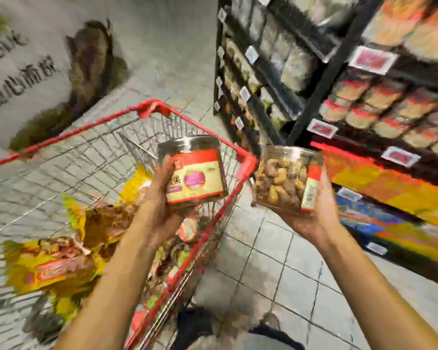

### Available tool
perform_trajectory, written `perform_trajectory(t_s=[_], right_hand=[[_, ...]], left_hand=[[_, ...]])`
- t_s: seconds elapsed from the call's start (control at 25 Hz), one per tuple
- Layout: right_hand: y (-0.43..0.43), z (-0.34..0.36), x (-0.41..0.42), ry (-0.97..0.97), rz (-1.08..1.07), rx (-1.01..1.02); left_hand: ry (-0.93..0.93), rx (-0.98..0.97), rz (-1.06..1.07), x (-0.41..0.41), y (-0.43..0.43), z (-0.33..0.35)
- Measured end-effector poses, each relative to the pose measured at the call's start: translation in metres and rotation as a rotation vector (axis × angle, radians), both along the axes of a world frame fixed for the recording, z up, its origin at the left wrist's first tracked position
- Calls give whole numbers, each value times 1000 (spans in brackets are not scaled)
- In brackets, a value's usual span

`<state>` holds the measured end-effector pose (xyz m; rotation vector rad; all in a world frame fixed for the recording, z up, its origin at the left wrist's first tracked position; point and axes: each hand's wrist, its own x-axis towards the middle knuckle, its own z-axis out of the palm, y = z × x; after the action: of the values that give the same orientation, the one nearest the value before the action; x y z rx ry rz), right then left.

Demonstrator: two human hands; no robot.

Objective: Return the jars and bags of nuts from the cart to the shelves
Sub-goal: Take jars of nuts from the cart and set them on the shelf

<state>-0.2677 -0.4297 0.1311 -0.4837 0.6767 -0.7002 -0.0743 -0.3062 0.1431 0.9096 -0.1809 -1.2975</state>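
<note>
— What is the left hand doing?
— The left hand (162, 198) grips the left jar (195, 170) by its side and base, fingers curled up against the red and cream label. The jar is tilted a little, lid end up, and is held above the near right corner of the cart (245, 160).

— And the right hand?
— The right hand (314, 218) cradles the right jar (286, 180) from below, palm up, thumb against its labelled side. Brown and yellow nuts show through the clear wall. This jar is just outside the cart's red rim, over the tiled floor (288, 269), between the cart and the shelves (336, 72).

— What lies in the cart?
— Yellow bags (53, 263) sit in the wire basket to the left. Other jars (187, 228) lie low under the left wrist, but blur hides how many.

— The shelves?
— They are dark racks on the right. Rows of shelf jars (379, 107) are stacked on their sides, with price tags (372, 59) on the shelf edges. The packets farther back are too smeared to name.
</note>
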Motion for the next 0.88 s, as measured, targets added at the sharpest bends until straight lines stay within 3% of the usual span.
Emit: perform_trajectory(t_s=[0.24,0.4,0.56,0.72,0.88], right_hand=[[-53,-1,-178,32,-249,-74],[-81,-5,-242,50,-389,22],[-110,-14,-253,54,-428,70],[-164,-19,-228,61,-476,103],[-223,-30,-208,120,-517,88]], left_hand=[[144,-109,-199,-162,-113,-2],[177,-75,-307,-228,-154,-12],[107,0,-460,-246,-193,-19],[68,94,-468,-239,-253,-37],[-41,16,-462,-212,-322,-48]])
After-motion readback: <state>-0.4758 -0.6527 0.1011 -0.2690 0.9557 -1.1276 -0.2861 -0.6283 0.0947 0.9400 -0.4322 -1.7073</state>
